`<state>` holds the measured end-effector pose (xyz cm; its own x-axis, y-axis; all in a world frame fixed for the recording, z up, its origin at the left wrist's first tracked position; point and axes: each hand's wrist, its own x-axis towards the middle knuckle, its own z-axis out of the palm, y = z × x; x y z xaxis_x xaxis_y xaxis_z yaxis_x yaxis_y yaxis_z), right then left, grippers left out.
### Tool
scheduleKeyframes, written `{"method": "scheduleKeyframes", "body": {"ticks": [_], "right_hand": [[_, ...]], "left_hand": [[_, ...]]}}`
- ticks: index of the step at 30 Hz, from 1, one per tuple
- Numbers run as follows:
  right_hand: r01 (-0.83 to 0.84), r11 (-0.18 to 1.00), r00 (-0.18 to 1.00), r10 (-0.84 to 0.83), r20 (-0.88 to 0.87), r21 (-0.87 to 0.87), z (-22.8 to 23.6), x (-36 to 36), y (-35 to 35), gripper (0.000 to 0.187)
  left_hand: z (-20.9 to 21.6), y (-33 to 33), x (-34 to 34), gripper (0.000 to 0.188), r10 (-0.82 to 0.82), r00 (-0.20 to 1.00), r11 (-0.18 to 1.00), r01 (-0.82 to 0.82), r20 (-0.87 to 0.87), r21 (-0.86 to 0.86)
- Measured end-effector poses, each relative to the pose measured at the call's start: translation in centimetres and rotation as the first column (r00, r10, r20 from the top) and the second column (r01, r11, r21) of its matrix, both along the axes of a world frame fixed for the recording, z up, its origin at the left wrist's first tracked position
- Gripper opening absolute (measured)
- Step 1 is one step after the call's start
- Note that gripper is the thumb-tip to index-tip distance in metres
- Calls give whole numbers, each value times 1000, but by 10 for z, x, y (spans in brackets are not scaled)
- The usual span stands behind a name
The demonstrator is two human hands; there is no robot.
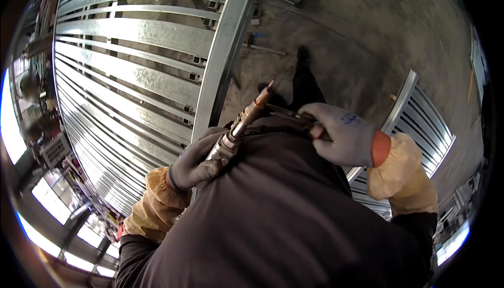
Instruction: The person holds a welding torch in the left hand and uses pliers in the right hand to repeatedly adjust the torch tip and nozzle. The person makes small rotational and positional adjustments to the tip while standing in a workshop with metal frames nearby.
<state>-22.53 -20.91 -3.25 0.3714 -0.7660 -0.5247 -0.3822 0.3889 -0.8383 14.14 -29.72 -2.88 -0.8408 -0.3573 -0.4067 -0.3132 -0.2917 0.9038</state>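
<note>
Bare concrete floor fills the background of a workshop, seen from above a dark-clad torso. At chest height, a welding torch with a copper-coloured tip is gripped around its body by the gloved left hand, nozzle pointing up and away. A dark metal hand tool is clamped in the gloved right hand and laid against the torch just below the tip. Tan leather sleeves are worn over both forearms. A large galvanised steel frame of parallel slats is spread to the left, and a smaller slatted panel is visible at right.
</note>
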Motion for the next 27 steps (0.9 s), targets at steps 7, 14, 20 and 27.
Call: {"method": "scheduleKeyframes", "body": {"ticks": [7, 14, 20, 27], "right_hand": [[-322, 918, 931, 262, -252, -233, 19, 21, -14, 33], [14, 997, 999, -11, 40, -70, 8, 10, -11, 28], [97, 994, 995, -98, 28, 47, -22, 17, -1, 30], [170, 985, 981, -166, 97, -31, -40, 12, -2, 30]], "left_hand": [[2, 11, 0, 89, 133, 987, 985, -141, 89, 98], [-1, 9, 9, 97, 75, 992, 995, -81, 106, 53], [1, 6, 6, 94, 48, 990, 996, -59, 135, 74], [-2, 5, -3, 94, 46, 989, 995, -59, 142, 84]]}}
